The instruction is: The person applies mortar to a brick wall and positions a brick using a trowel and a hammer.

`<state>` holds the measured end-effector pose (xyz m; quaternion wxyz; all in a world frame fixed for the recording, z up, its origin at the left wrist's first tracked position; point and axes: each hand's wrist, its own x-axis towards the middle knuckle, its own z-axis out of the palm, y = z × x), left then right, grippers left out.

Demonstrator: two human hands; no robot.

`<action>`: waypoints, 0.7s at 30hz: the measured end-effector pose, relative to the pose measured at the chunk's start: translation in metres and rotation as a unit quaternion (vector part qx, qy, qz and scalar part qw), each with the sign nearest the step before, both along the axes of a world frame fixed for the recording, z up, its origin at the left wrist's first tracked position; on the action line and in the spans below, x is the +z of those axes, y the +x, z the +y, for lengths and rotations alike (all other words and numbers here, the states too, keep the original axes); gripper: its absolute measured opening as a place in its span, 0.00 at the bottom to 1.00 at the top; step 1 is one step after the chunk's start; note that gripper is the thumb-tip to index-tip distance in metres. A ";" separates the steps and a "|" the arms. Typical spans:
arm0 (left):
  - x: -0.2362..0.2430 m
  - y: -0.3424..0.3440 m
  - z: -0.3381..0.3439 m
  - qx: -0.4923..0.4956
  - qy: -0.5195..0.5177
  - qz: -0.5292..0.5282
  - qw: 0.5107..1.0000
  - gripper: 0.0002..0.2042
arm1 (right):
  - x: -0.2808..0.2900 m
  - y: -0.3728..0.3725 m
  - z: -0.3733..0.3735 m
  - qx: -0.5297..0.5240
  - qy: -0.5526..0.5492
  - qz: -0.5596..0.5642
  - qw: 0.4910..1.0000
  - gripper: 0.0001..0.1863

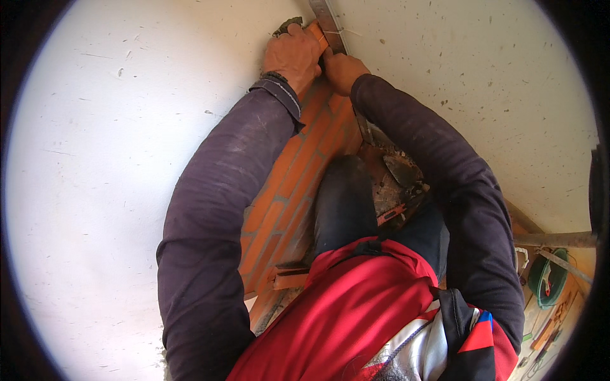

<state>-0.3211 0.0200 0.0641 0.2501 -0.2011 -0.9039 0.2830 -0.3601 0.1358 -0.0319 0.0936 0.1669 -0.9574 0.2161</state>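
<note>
One brick [318, 36] lies between left hand [293, 58], grasping it, and strip [328, 24]; right hand [344, 72] is just below, its grip unclear.

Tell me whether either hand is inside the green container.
No: the left hand and right hand are up by the orange brick, well away from the green container.

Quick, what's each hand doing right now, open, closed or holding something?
Left hand: closed on the orange brick.
Right hand: beside the brick, partly hidden; can't tell whether it holds anything.
</note>
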 end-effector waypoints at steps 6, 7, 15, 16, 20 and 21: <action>-0.001 -0.001 0.000 -0.013 0.003 -0.005 1.000 0.27 | -0.009 0.005 0.006 0.020 -0.061 0.027 0.998 0.22; -0.002 -0.001 -0.002 -0.018 0.007 -0.001 1.000 0.27 | -0.010 0.006 0.007 0.031 -0.077 0.033 0.996 0.23; -0.001 -0.002 0.001 -0.017 0.012 0.008 1.000 0.26 | -0.022 -0.008 0.003 0.028 -0.124 0.010 0.992 0.25; -0.001 -0.002 0.002 -0.018 0.011 0.012 1.000 0.26 | -0.024 -0.011 0.003 0.018 -0.128 0.014 0.991 0.24; -0.003 -0.004 0.000 -0.014 0.014 0.020 1.000 0.27 | -0.019 -0.006 0.008 0.028 -0.215 0.058 0.974 0.21; -0.003 -0.004 -0.001 -0.013 0.016 0.021 1.000 0.27 | -0.021 -0.003 0.009 0.027 -0.235 0.077 0.968 0.20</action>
